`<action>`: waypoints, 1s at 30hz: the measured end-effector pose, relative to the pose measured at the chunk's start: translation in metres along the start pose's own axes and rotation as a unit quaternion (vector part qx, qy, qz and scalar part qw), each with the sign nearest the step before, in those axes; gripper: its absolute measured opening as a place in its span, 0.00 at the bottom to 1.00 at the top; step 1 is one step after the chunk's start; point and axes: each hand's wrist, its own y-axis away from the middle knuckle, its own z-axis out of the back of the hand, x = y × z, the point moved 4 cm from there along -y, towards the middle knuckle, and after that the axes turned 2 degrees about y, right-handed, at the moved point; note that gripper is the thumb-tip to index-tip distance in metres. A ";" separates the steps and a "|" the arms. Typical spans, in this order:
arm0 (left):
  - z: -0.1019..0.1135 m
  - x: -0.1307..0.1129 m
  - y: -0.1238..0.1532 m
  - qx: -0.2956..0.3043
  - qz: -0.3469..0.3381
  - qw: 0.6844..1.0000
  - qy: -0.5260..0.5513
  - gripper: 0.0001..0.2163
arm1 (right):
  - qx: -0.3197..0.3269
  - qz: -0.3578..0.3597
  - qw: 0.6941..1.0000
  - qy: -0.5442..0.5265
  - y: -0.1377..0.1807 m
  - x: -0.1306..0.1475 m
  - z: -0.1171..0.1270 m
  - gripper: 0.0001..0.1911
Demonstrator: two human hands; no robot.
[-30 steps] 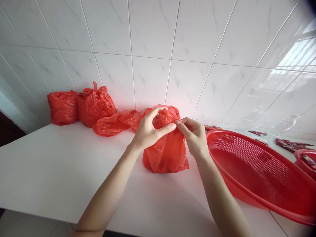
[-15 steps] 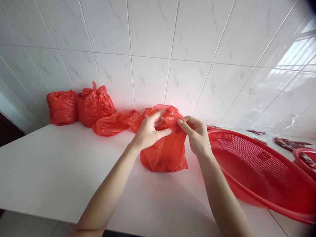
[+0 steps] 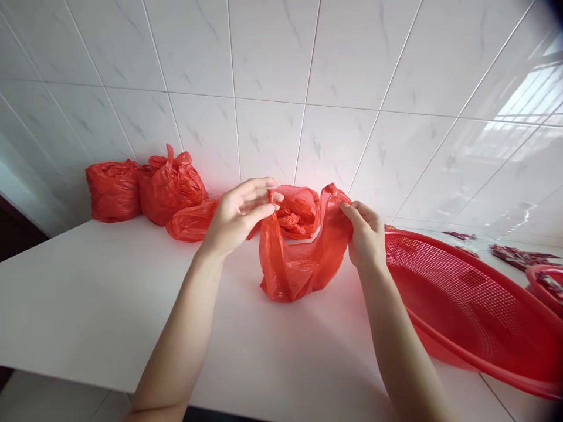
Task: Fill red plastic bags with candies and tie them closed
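Observation:
A thin red plastic bag stands on the white table, its mouth spread wide and dipping in the middle. My left hand pinches the bag's left handle between thumb and fingers. On the other side, my right hand grips the right handle, which bunches up above the thumb. Behind the held bag sits another open red plastic bag with crumpled red plastic inside it. What lies at the bottom of the held bag, if anything, I cannot make out.
Two full red bags stand against the tiled wall at the left, with a slack red bag beside them. A large red plastic basket is at the right. Dark red packets and a smaller red basket lie beyond it.
My hands have moved apart, the left one leftward and the right one slightly right. The bag's mouth, gathered before, is now pulled open, exposing the bag behind.

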 end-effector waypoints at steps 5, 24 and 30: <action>0.005 -0.002 0.001 0.018 0.002 1.000 -0.021 0.21 | -0.088 0.159 0.976 0.116 0.009 0.021 0.006 0.09; -0.003 0.007 0.001 0.078 -0.013 0.990 -0.114 0.34 | 0.149 0.058 0.983 0.086 0.033 0.014 -0.046 0.10; -0.008 0.010 0.002 0.108 0.003 0.989 -0.105 0.33 | 0.222 0.003 0.975 0.030 0.034 0.016 -0.050 0.13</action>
